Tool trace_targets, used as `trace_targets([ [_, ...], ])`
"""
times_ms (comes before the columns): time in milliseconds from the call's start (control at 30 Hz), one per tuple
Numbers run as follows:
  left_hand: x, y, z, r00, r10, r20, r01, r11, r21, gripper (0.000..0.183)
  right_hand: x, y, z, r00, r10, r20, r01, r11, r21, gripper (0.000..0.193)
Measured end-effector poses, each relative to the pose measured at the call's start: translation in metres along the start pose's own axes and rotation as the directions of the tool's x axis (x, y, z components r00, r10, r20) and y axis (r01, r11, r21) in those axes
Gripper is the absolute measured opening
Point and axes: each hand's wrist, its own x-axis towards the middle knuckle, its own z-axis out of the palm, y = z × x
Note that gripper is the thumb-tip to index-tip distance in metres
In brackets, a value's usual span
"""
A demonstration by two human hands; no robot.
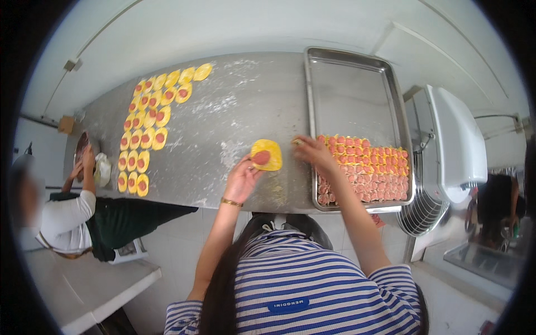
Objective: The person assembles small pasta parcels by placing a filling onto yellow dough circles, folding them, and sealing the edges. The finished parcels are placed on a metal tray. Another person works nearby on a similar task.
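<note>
My left hand (244, 181) is closed on a round yellow dough wrapper (273, 147) with a lump of pink meat filling (261, 158) on it, held above the steel table. To its right, my right hand (314, 152) hovers by the near-left side of the metal tray (309, 84). Its fingers are bent and smeared by motion, so whether anything small is between them is unclear. Rows of small filled dumplings (368, 176), pink on top with yellow edges, fill the near part of that tray.
On the left of the floured steel table (223, 123) lie rows of yellow wrappers (147, 139), most with meat on them; several far ones (187, 75) are bare. A co-worker (70, 206) sits at the left end, hands at a bowl (82, 151). A white machine (455, 142) stands right.
</note>
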Motion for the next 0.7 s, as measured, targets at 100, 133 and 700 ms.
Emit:
trace_targets([
  [100,-0.002,-0.006,-0.012,0.998,-0.021,-0.052,0.028,0.991,0.134,0.032,0.005,0.051,0.040,0.978,0.196,0.072,-0.205,0.963,0.173,0.024],
  [133,-0.007,-0.008,-0.014,0.990,-0.012,-0.137,0.041,0.976,0.213,0.029,0.005,0.063,0.047,0.983,0.179,0.033,-0.182,0.973,0.140,0.023],
  [700,-0.006,-0.035,-0.055,0.974,0.040,-0.222,0.072,0.877,0.474,0.026,-0.023,0.091,0.060,1.000,0.024,0.003,-0.024,0.992,-0.122,0.029],
])
